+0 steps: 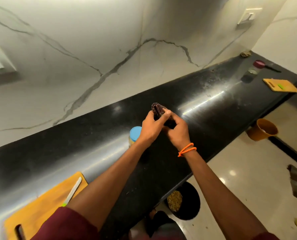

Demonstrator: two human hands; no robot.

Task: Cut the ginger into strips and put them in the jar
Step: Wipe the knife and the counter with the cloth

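Both your hands, left hand (pixel 151 126) and right hand (pixel 176 130), grip a soft, folded dark cloth (pixel 157 110) over the desk (pixel 92 144); the lidded jar (pixel 134 135) looks light and smooth, so grasp its sides.

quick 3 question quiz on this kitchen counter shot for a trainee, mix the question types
1. True or false: the knife lies on the near cutting board.
2. Multiple choice: what colour is the lid of the jar beside the left hand? A red, B blue, C green.
3. Short answer: what are both hands doing?

Key
1. True; its white blade rests on the board and no hand touches it.
2. B.
3. The left hand and right hand together grip a dark folded cloth above the black counter.
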